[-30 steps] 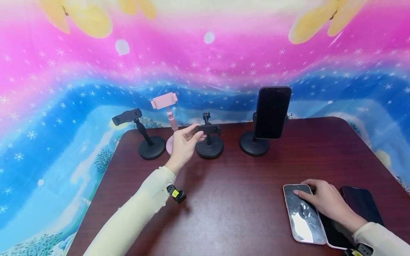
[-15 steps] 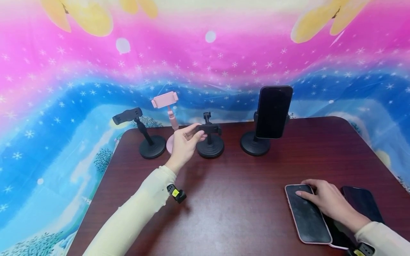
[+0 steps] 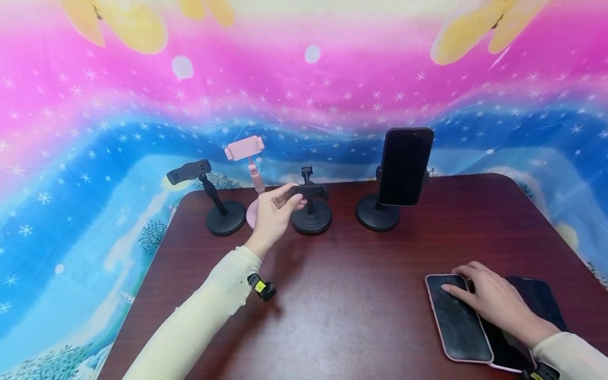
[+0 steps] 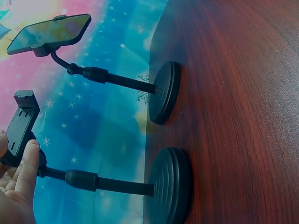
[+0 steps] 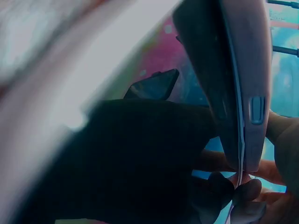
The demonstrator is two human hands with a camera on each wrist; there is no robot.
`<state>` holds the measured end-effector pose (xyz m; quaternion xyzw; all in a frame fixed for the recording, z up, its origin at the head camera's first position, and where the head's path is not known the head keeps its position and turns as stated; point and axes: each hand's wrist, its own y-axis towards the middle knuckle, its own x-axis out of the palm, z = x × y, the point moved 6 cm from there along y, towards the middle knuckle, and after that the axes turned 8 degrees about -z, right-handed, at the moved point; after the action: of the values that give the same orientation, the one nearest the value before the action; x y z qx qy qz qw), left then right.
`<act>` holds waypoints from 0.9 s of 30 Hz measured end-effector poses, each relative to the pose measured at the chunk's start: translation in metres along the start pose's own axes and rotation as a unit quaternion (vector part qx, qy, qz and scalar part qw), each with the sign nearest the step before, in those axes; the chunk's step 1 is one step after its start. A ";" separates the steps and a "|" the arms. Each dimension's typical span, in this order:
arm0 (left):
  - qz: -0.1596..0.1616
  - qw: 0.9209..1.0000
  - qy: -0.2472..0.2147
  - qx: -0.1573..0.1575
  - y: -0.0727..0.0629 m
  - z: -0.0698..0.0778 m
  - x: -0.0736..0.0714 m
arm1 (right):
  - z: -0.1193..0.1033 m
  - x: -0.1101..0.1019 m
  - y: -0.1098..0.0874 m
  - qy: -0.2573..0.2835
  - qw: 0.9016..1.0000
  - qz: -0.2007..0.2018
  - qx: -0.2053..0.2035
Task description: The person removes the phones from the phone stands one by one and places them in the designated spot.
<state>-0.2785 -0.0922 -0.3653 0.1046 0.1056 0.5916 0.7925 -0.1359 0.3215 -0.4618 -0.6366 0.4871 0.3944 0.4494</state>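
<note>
My left hand [image 3: 273, 216] pinches the left end of the clamp [image 3: 309, 191] on a black phone stand [image 3: 311, 217], thumb in front and fingers behind. In the left wrist view that clamp [image 4: 23, 128] holds no phone. At the right of the table, my right hand [image 3: 496, 301] holds a phone in a pink-edged case [image 3: 458, 322], thumb on its dark screen near the top and fingers round the far edge. Seen from the right wrist, the case's side [image 5: 250, 84] is edge-on between thumb and fingers. Another phone [image 3: 510, 351] lies partly hidden beneath it and the hand.
A dark phone [image 3: 539, 301] lies beyond the right hand. Left of the gripped stand are a pink stand [image 3: 244, 148], its base partly behind the left hand, and a black stand [image 3: 225, 218]. To the right, another black stand [image 3: 377, 213] bears an upright phone [image 3: 407, 166].
My right hand and the pink-edged phone have shifted slightly to the right, and the phone's tilt has changed so the bright glare has left its screen. My left hand stays on the clamp.
</note>
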 end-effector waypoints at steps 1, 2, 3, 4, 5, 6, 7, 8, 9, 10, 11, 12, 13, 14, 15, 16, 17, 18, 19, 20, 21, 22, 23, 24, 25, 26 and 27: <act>0.000 1.000 0.000 0.000 0.000 0.000 0.000 | 0.001 0.001 0.000 -0.001 1.000 -0.003 0.002; 0.001 1.000 0.000 0.001 0.000 0.000 0.000 | 0.002 0.001 0.000 -0.002 1.000 -0.007 0.005; 0.000 1.000 -0.001 0.001 0.000 0.000 0.000 | 0.003 0.002 0.001 -0.003 1.000 -0.010 0.007; 0.001 1.000 -0.002 0.001 0.000 0.000 -0.001 | 0.003 0.002 0.001 -0.003 1.000 -0.014 0.011; 0.000 1.000 -0.002 0.001 -0.001 0.001 -0.001 | 0.004 0.003 0.001 -0.001 1.000 -0.017 0.014; 0.000 1.000 -0.003 0.001 -0.001 0.001 -0.001 | 0.004 0.004 0.001 -0.001 1.000 -0.018 0.017; 0.000 1.000 -0.003 0.000 -0.001 0.001 -0.001 | 0.004 0.004 0.001 0.000 1.000 -0.020 0.019; 0.000 1.000 -0.003 0.000 -0.001 0.001 -0.001 | 0.004 0.005 0.001 0.000 1.000 -0.021 0.021; 0.000 1.000 -0.004 -0.001 -0.001 0.001 -0.001 | 0.004 0.006 0.001 0.000 1.000 -0.021 0.022; 0.000 1.000 -0.004 -0.001 -0.001 0.001 -0.001 | 0.004 0.006 0.001 0.000 1.000 -0.019 0.023; 0.001 1.000 -0.004 -0.002 -0.001 0.001 -0.001 | 0.004 0.007 0.001 0.001 1.000 -0.016 0.024; 0.002 1.000 -0.004 -0.002 -0.001 0.001 -0.001 | 0.003 0.007 0.002 0.002 1.000 -0.013 0.026; 0.002 1.000 -0.004 -0.002 -0.001 0.001 -0.001 | 0.003 0.007 0.002 0.005 0.999 -0.012 0.030; 0.003 1.000 -0.004 -0.002 -0.001 0.001 -0.001 | 0.003 0.007 0.002 0.007 0.999 -0.010 0.035; 0.003 1.000 -0.005 -0.003 -0.001 0.001 -0.001 | 0.003 0.007 0.002 0.008 0.999 -0.008 0.040; 0.003 1.000 -0.007 -0.002 -0.001 0.001 -0.001 | 0.004 0.006 0.002 0.010 0.999 -0.005 0.047; 0.002 1.000 -0.008 -0.002 -0.001 0.000 -0.001 | 0.004 0.006 0.003 0.012 0.998 -0.003 0.054; 0.001 1.000 -0.009 -0.002 0.000 0.000 -0.001 | 0.005 0.006 0.003 0.012 0.998 -0.002 0.061; 0.001 1.000 -0.009 -0.002 0.000 0.000 -0.001 | 0.005 0.005 0.004 0.012 0.998 -0.002 0.066; 0.001 1.000 -0.008 -0.002 0.000 0.000 -0.001 | 0.006 0.004 0.005 0.010 0.998 0.003 0.068; 0.000 1.000 -0.008 -0.001 0.000 0.000 0.000 | 0.006 0.004 0.006 0.009 0.997 0.005 0.071; 0.000 1.000 -0.007 -0.001 0.000 0.001 0.000 | 0.007 0.004 0.007 0.008 0.997 0.005 0.071; 0.000 1.000 -0.005 -0.001 0.000 0.001 0.000 | 0.006 0.003 0.007 0.008 0.998 0.005 0.067; 0.000 1.000 -0.005 -0.001 0.000 0.001 0.000 | 0.006 0.003 0.008 0.007 0.998 0.003 0.063; 0.000 1.000 -0.004 -0.001 0.000 0.002 0.000 | 0.006 0.003 0.008 0.006 0.998 0.001 0.058; -0.001 1.000 -0.004 -0.001 0.000 0.002 0.000 | 0.006 0.002 0.009 0.004 0.999 -0.001 0.053; -0.002 1.000 -0.006 -0.001 0.000 0.002 0.000 | 0.005 0.002 0.009 0.003 0.999 -0.004 0.049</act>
<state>-0.2776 -0.0920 -0.3635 0.1071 0.1010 0.5897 0.7941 -0.1441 0.3248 -0.4667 -0.6170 0.5045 0.3666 0.4799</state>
